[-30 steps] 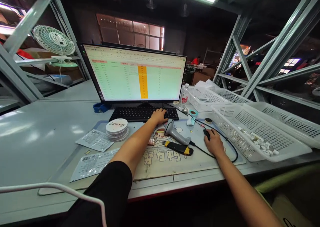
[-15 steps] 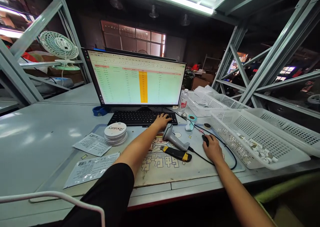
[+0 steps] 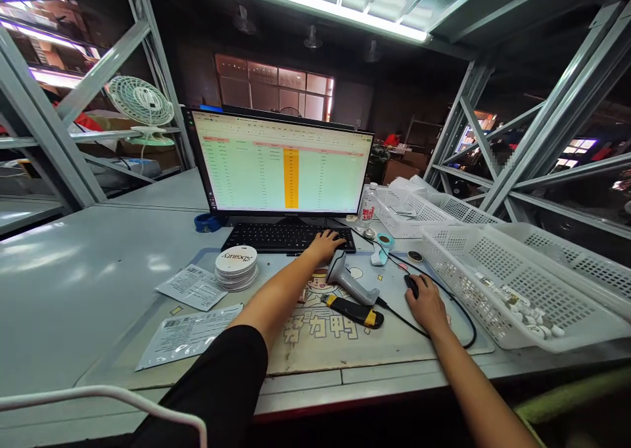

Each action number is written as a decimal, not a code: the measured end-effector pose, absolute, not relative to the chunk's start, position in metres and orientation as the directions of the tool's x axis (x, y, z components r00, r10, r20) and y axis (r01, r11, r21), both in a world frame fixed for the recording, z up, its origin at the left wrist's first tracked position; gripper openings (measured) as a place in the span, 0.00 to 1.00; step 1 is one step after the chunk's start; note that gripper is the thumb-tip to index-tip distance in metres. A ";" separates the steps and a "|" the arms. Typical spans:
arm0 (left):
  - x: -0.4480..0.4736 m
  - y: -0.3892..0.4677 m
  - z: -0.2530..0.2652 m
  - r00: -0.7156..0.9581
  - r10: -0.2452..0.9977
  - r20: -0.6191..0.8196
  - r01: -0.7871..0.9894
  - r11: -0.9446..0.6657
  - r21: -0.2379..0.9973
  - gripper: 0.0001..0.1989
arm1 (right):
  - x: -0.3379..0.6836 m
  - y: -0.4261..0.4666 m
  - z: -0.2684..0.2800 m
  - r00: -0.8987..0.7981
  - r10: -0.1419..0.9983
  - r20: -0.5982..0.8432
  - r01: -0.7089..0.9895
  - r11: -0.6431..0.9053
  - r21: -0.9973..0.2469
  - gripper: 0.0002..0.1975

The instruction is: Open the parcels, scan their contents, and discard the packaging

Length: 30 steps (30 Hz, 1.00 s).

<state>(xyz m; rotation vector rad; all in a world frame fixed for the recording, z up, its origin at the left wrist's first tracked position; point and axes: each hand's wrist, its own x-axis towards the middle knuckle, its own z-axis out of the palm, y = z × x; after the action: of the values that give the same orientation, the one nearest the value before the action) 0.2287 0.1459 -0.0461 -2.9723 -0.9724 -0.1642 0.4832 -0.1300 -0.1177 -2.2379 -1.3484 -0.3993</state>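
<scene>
Over the right end of the keyboard (image 3: 263, 236), the left hand (image 3: 325, 244), palm down, fingers apart on or just above the keys; cannot tell which key, if any, pressed. Keyboard flat on the desk (image 3: 123, 257), just below the monitor (image 3: 246, 175), with 1 orange column on its screen. Around the mouse (image 3: 411, 285), the right hand (image 3: 426, 301), closed over top and sides; mouse on the right part of the mat (image 3: 315, 356).

Between the 2 hands, nearer the left, a grey scanner (image 3: 351, 282) with a black cable towards the right. Just below, a black and yellow cutter (image 3: 355, 311); cannot tell if touching. Left of the left forearm, a stack of white discs (image 3: 236, 264) and 2 flat packets (image 3: 192, 287). Right of the monitor, an upright bottle (image 3: 367, 208). Beyond the right hand, a white basket (image 3: 453, 284) with small white pieces inside. At far left, on the metal frame, a pale green fan (image 3: 142, 100).
</scene>
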 end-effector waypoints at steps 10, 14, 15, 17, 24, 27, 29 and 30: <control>0.222 0.148 -0.046 0.807 0.578 0.122 0.580 -0.814 0.022 0.30 | 0.484 -0.130 -0.119 0.464 0.734 0.495 0.886 -0.387 -0.257 0.23; 0.224 0.149 -0.047 0.796 0.595 0.114 0.596 -0.802 0.030 0.29 | 0.484 -0.129 -0.120 0.471 0.735 0.488 0.882 -0.395 -0.257 0.23; 0.225 0.149 -0.047 0.793 0.598 0.113 0.598 -0.800 0.033 0.29 | 0.485 -0.129 -0.120 0.470 0.736 0.488 0.883 -0.393 -0.256 0.23; 0.224 0.148 -0.046 0.794 0.596 0.117 0.596 -0.802 0.039 0.28 | 0.486 -0.129 -0.121 0.461 0.741 0.489 0.887 -0.384 -0.256 0.23; 0.202 0.141 -0.030 0.790 0.587 0.177 0.590 -0.806 0.045 0.24 | 0.488 -0.126 -0.124 0.438 0.738 0.513 0.899 -0.363 -0.245 0.23; 0.190 0.132 -0.019 0.798 0.565 0.209 0.569 -0.821 0.045 0.22 | 0.489 -0.126 -0.126 0.426 0.736 0.526 0.905 -0.349 -0.243 0.22; 0.183 0.124 -0.011 0.807 0.540 0.238 0.547 -0.836 0.044 0.21 | 0.489 -0.126 -0.126 0.424 0.735 0.529 0.906 -0.348 -0.242 0.22; 0.179 0.119 -0.006 0.812 0.525 0.255 0.533 -0.845 0.043 0.21 | 0.489 -0.126 -0.126 0.425 0.735 0.529 0.905 -0.350 -0.240 0.22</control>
<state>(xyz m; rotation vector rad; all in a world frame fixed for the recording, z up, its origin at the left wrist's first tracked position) 0.1791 0.1188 -0.0064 -2.9617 -0.8650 -0.4028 0.4889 -0.1261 -0.1260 -2.1844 -1.3839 -0.4539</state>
